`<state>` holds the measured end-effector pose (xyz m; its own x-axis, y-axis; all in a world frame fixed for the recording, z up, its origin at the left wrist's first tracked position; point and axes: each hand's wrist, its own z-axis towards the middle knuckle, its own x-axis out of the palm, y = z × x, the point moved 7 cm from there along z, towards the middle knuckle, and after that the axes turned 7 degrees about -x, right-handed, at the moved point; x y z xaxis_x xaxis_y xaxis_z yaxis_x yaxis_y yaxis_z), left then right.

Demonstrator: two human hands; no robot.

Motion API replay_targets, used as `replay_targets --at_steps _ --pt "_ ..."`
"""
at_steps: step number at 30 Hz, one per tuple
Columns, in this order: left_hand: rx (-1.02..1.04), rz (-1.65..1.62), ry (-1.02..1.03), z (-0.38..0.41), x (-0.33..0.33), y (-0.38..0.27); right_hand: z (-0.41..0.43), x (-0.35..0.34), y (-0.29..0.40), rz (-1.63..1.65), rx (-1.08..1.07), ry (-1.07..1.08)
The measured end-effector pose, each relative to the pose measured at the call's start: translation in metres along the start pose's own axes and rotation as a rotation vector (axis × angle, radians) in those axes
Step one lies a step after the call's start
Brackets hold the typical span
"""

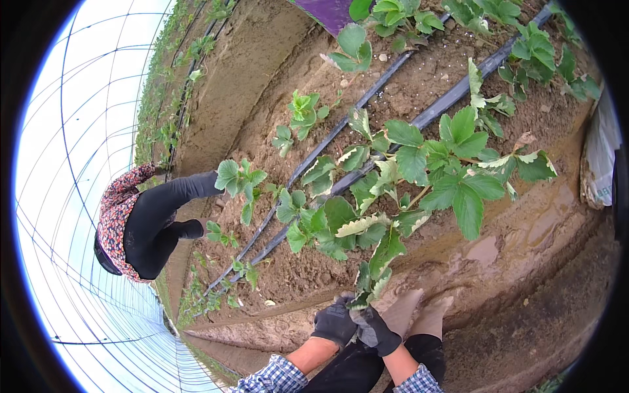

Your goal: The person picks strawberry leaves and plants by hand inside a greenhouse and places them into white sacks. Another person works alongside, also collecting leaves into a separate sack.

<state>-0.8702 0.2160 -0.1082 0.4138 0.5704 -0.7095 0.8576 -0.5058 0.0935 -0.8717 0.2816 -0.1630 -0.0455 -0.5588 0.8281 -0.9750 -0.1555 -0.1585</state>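
My left hand (335,322) and my right hand (375,331), both in dark gloves, meet in front of my legs, over the near side of a soil bed. Between their fingertips is the lower end of a strawberry leaf cluster (364,290), some of its leaf edges pale and curled. The fingers hide the stems there, so the exact grip is partly covered. Just beyond, a larger strawberry plant (344,221) spreads over the bed, with another broad-leaved strawberry plant (454,172) to its right.
Two black drip tapes (444,100) run lengthwise along the bed. A wet, muddy furrow (484,250) borders it. A co-worker (152,221) bends over at the left. A purple object (329,12) lies at the top, a whitish bag (600,152) at right. Greenhouse hoops (73,147) arch overhead.
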Motion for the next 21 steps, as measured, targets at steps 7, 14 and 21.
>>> replay_targets --at_steps 7,14,21 --pt "0.029 -0.740 0.614 0.003 -0.059 0.007 0.015 -0.039 0.012 0.468 -0.145 -0.112" --pt "-0.312 -0.852 -0.506 0.097 -0.174 0.135 0.022 -0.059 0.015 0.298 -0.130 -0.192" --pt "-0.495 -0.115 -0.479 0.155 -0.182 0.123 0.022 -0.051 0.020 0.162 -0.161 -0.281"
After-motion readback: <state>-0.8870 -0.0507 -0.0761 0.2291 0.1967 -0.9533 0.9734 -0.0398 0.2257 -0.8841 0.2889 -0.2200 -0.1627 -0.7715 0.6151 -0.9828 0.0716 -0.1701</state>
